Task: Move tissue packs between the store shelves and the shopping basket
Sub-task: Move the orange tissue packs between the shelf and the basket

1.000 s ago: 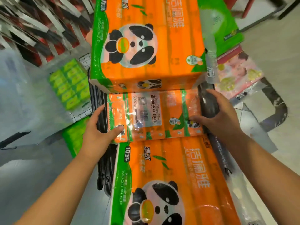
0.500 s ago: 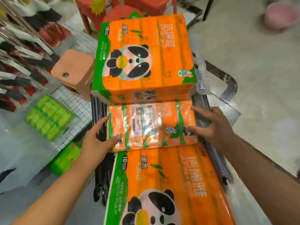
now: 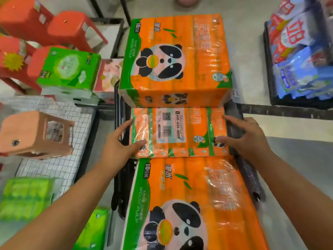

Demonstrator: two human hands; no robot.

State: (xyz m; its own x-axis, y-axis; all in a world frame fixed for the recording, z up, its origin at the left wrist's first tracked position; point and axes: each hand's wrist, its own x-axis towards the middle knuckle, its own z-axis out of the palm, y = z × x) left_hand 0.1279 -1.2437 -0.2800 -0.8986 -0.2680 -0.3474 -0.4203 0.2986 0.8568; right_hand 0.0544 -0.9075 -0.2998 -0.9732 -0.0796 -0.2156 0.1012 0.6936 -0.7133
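Grey shop floor (image 3: 252, 51); red stools (image 3: 72, 27) at left. Left hand (image 3: 117, 147) and right hand (image 3: 248, 139), fingers spread, pressed the middle tissue pack (image 3: 178, 132) in the black basket (image 3: 234, 116).

Basket (image 3: 120, 121) mostly hidden under packs. Near pack (image 3: 194, 204) cut by bottom edge. Right-side blue packs (image 3: 304, 76) blurred, print unreadable.

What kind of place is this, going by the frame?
Most likely a small shop aisle. Retail-wrapped orange tissue packs fill a black shopping basket, stacked plastic stools stand for sale at left, and blue packaged goods sit on a low rack at right.
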